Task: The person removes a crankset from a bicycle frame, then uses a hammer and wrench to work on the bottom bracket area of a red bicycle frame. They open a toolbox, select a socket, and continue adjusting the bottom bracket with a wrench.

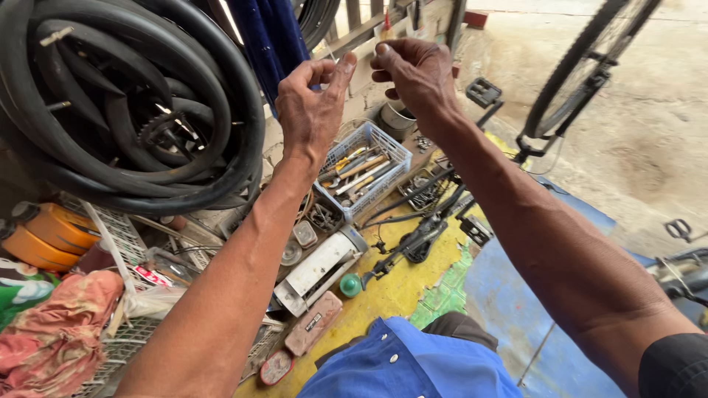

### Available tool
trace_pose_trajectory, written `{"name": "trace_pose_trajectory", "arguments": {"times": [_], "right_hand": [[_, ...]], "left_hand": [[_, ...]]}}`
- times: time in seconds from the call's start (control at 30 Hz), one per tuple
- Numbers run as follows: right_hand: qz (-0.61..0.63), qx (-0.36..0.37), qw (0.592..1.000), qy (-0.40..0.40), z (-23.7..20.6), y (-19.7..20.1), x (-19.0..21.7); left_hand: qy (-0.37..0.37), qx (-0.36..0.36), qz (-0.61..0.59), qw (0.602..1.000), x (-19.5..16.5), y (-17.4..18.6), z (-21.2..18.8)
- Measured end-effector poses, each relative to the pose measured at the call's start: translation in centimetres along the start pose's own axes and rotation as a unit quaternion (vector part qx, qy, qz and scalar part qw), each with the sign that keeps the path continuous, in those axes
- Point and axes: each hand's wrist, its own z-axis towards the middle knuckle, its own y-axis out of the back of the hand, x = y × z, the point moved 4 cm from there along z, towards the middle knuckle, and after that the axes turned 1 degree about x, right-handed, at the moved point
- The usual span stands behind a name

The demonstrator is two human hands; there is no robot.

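bicycle repair workshop | hanging inner tubes | basket of wrenches | bicycle wheel | cluttered parts

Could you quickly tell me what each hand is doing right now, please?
Left hand: raised, fingers pinched; anything held is too small to tell.
Right hand: raised, fingers pinched likewise; contents cannot be told.

Bright daylight is thrown in from the open ground beyond the bicycle wheel, where the pale pavement is nearly washed out. Left of the wheel, the hanging tyres are left in deep shade with little detail. Straight lines are bent towards the edges by a wide lens, and both raised hands are rendered sharply.
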Motion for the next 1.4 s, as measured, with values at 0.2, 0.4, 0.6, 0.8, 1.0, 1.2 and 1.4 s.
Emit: {"name": "trace_pose_trajectory", "arguments": {"times": [0.2,0.4,0.6,0.8,1.0,1.2,1.4], "right_hand": [[0.039,0.038,0.998,0.030,6.7,-0.4,-1.5],[0.063,0.073,0.995,0.033,13.6,-0.8,-3.3],[0.070,0.119,0.990,0.038,21.4,0.1,-5.3],[0.084,0.154,0.984,0.040,28.5,1.1,-6.4],[0.080,0.185,0.978,0.057,34.0,1.0,-7.2],[0.061,0.196,0.976,0.077,37.1,-0.7,-7.2],[0.031,0.181,0.981,0.062,38.7,-3.2,-6.4]], "left_hand": [[-0.033,-0.016,0.019,0.999,1.0,-1.0,5.5],[-0.033,-0.053,0.037,0.997,1.8,-2.6,10.6],[-0.029,-0.093,0.069,0.993,2.5,-5.8,16.3],[-0.019,-0.122,0.100,0.987,3.6,-9.5,22.0],[-0.057,-0.145,0.117,0.981,4.9,-11.7,26.6],[-0.051,-0.139,0.156,0.977,6.7,-10.7,30.0],[-0.130,-0.154,0.143,0.969,6.8,-8.5,31.4]]}}
